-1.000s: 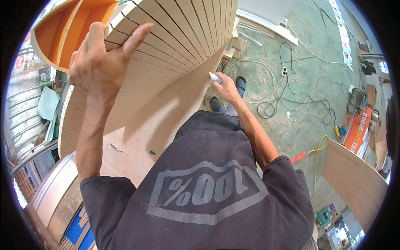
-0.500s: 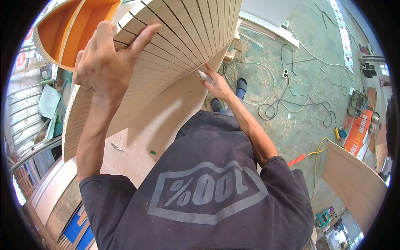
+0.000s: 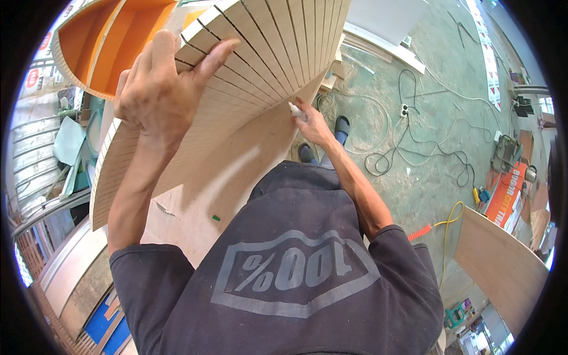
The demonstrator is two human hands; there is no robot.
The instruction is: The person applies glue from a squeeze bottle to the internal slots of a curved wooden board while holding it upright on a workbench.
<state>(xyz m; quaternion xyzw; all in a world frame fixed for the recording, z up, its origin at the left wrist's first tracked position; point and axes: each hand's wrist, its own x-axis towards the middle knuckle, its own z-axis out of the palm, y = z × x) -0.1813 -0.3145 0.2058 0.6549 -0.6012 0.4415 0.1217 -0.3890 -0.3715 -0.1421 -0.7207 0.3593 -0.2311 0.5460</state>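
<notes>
A large pale plywood panel (image 3: 254, 80), curved and scored with many parallel slots, rises in front of me on the left. Its upper edge is gripped by my left hand (image 3: 155, 94), with the thumb over the slotted face and the fingers bent behind. In my right hand (image 3: 313, 127) is a small white squeeze bottle (image 3: 297, 110) with a narrow nozzle. The nozzle points up and left, close to where the slotted panel meets a smooth wooden sheet (image 3: 231, 157). Whether the nozzle touches the wood I cannot tell.
An orange-lined curved wooden piece (image 3: 127, 44) stands at the far left. Cables (image 3: 408, 139) and sawdust lie across the green floor at the right, with a power socket among them. A plywood board (image 3: 497, 269) leans at lower right. A small green piece (image 3: 216, 218) lies below the panel.
My left hand and the panel's upper edge have shifted slightly right. The right hand has moved a little right and down with the bottle, its index finger drawn back from the seam.
</notes>
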